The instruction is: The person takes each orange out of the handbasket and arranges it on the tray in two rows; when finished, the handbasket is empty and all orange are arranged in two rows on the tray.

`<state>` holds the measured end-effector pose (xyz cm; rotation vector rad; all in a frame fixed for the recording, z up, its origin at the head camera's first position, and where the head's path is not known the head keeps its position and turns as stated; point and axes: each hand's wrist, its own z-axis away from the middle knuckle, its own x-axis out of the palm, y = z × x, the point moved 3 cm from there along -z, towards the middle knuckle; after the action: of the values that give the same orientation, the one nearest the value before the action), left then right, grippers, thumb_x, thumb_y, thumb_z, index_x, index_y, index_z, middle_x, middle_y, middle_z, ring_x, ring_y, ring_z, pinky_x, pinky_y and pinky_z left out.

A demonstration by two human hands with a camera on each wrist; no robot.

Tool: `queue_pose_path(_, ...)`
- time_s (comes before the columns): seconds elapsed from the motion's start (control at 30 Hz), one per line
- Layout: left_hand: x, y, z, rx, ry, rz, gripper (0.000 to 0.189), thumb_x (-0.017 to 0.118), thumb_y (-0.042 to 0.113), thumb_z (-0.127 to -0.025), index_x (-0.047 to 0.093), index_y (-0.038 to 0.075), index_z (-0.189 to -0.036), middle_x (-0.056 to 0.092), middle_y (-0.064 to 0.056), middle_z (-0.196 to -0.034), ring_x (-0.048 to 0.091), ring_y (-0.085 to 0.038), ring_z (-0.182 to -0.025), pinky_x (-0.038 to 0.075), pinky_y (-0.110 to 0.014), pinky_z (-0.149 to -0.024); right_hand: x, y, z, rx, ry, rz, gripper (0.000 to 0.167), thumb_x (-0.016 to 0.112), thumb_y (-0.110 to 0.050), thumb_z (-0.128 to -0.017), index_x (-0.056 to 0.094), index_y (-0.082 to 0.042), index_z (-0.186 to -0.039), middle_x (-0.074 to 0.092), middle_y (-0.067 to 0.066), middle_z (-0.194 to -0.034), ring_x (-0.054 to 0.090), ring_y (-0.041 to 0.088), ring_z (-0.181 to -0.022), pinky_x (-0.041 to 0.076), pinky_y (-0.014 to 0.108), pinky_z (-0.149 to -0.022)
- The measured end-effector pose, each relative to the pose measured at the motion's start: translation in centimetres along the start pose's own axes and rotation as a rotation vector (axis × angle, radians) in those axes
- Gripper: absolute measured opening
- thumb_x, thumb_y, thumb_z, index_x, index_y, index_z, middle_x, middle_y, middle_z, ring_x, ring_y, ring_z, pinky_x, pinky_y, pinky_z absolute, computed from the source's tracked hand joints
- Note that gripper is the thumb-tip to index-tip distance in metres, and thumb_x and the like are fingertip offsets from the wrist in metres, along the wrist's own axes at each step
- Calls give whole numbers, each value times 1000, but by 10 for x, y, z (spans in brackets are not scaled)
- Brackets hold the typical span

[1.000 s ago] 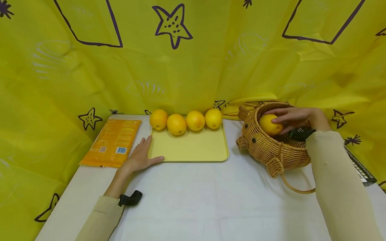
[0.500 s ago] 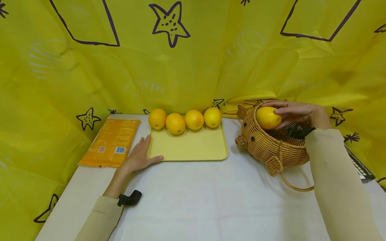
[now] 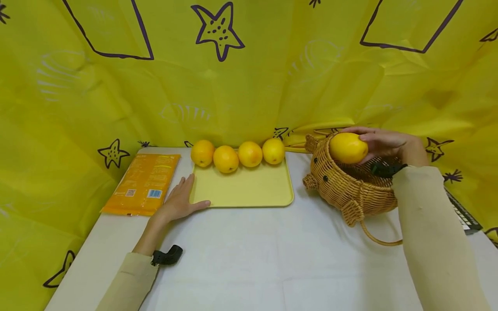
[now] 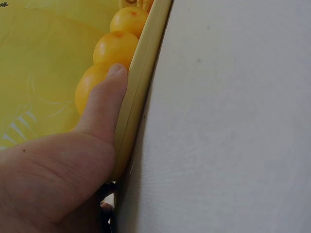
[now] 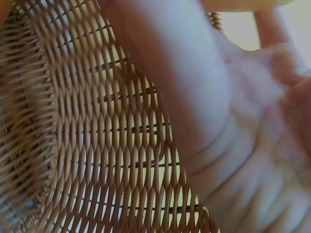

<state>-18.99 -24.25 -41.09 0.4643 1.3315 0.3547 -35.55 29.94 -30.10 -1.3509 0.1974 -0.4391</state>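
My right hand (image 3: 389, 143) grips a yellow-orange orange (image 3: 348, 148) at the mouth of a wicker basket (image 3: 338, 190) shaped like an animal. The right wrist view catches the woven inside wall (image 5: 107, 121), with only a sliver of the orange (image 5: 248, 4) along the top. At the left front corner of a pale yellow tray (image 3: 245, 188) rests my left hand (image 3: 179, 204), fingers spread and straight, thumb along the front edge. Several oranges (image 3: 226, 159) stand in a row at the tray's back. Left wrist view: the thumb (image 4: 104, 104) lies against the tray rim (image 4: 133, 107).
An orange plastic packet (image 3: 144, 183) lies left of the tray. The basket's loop handle (image 3: 381, 239) reaches onto the white table (image 3: 249, 259). A dark, flat patterned object (image 3: 463, 214) lies partly behind the right sleeve. A yellow patterned cloth (image 3: 249, 95) hangs behind.
My right hand has raised the orange from inside the basket to its rim. The left hand keeps its place at the tray corner.
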Motion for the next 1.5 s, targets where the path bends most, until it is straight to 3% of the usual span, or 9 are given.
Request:
queue_pose_path(0.13,-1,1,0,3,6,1,113,65,61,-83,3,0,-155,5,-24,-162,2,-46,-149,8,-63,-119,3,-7,5,-201,58,-159,42,36,-22,-103,46,-33,-143,54,-7,-136,63,20,-114,59,44,-86)
queue_pose_path(0.27,-2,2,1,5,9,-2,113,65,61,-83,4,-1,-155,6,-25,-162,2,-46,-149,8,-63,-119,7,-14,8,-374,34,-345,44,43,-25,-101,45,-25,-145,53,1,-139,63,26,-117,58,45,-87)
queue_pose_path(0.53,0,1,2,3,7,-10,112,64,60,-84,3,0,-155,5,-24,-162,2,-46,-149,8,-63,-119,9,-16,7,-458,113,-412,42,48,-17,-99,49,-20,-142,56,7,-134,64,29,-115,58,42,-86)
queue_pose_path(0.8,3,1,2,9,-3,-10,114,64,62,-83,3,0,-155,5,-24,-162,1,-46,-150,8,-63,-119,32,-63,-4,-718,-2,-490,51,51,4,-95,35,-9,-142,44,23,-143,51,51,-126,53,52,-90)
queue_pose_path(0.97,1,-2,1,6,11,-3,113,64,62,-83,3,1,-156,5,-22,-163,1,-44,-150,8,-62,-120,70,-96,-26,-839,271,-460,54,52,5,-94,34,-14,-142,40,17,-143,61,47,-113,58,48,-79)
queue_pose_path(1.07,0,-2,1,4,3,-1,114,64,63,-82,2,1,-155,5,-23,-163,1,-45,-150,8,-63,-119,97,-104,-43,-825,458,-375,50,53,3,-94,41,-17,-138,38,12,-143,65,38,-108,60,42,-76)
queue_pose_path(1.23,-1,-2,2,0,2,-8,113,64,62,-83,3,1,-155,5,-23,-163,1,-45,-150,8,-63,-119,140,-100,-82,-664,607,-162,51,57,-3,-94,44,-26,-137,34,10,-144,59,28,-112,60,37,-82)
queue_pose_path(1.37,-1,-1,2,8,10,-10,112,64,61,-83,5,-1,-155,6,-25,-162,3,-47,-149,9,-64,-119,169,-81,-114,-498,616,62,63,59,-7,-94,34,-31,-147,33,16,-146,57,26,-115,59,35,-85)
queue_pose_path(1.5,-1,0,2,6,7,-5,112,65,61,-83,5,-1,-155,6,-24,-162,3,-46,-149,9,-63,-119,187,-61,-141,-448,550,187,70,61,-9,-93,28,-29,-151,32,18,-148,61,24,-110,60,36,-83)
